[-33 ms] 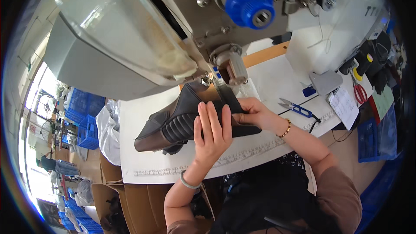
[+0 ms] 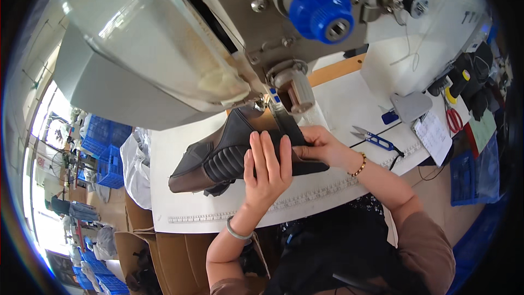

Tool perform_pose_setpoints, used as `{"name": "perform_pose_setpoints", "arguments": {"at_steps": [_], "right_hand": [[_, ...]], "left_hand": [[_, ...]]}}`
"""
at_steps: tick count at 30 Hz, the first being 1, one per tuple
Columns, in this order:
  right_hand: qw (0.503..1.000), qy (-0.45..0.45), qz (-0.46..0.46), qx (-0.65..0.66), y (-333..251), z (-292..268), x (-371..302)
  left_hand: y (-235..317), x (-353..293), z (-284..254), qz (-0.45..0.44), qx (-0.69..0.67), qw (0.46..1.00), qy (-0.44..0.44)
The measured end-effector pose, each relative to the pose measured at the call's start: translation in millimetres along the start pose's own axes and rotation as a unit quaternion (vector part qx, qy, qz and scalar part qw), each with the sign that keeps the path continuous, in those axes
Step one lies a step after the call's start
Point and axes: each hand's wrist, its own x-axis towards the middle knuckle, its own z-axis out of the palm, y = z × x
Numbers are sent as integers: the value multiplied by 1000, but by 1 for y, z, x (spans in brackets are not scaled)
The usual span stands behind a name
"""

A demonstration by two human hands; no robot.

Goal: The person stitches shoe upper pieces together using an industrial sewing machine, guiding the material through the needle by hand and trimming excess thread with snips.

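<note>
A black and brown leather boot upper [image 2: 224,155] with a ribbed padded panel lies on the white sewing table. Its top edge runs under the presser foot [image 2: 261,104] of the sewing machine; the needle point is hard to make out. My left hand [image 2: 267,164] rests flat on the upper beside the ribs, fingers stretched out. On the other side, my right hand [image 2: 325,147] pinches the upper's edge between thumb and fingers, some of them hidden behind the leather.
The machine head with its blue dial [image 2: 322,13] hangs above the far side. Blue-handled thread snips [image 2: 376,139] lie to the right, with red-handled scissors [image 2: 454,119] and paper [image 2: 434,137] beyond. A printed ruler [image 2: 305,195] follows the near edge; a cardboard box [image 2: 185,257] stands below.
The machine head sits slightly lower and further right in the picture. Both hands and the boot upper keep nearly the same place and hold.
</note>
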Motion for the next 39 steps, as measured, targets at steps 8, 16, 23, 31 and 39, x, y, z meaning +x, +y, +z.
{"name": "perform_pose_setpoints", "arguments": {"at_steps": [8,16,23,31,39], "right_hand": [[999,-27,14,12,2,-9,5],[991,21,-2,-129,-5,-1,7],[988,53,14,-141,-4,-1,17],[994,34,-11,-103,4,-5,18],[997,23,-3,-67,-2,-5,12]], "left_hand": [[0,-1,4,-14,21,1000,5],[-7,-3,8,-29,-36,999,-6],[-10,0,8,-6,-56,998,-30],[-10,-3,11,-12,-60,997,-48],[-7,-4,11,-30,-29,999,-9]]}}
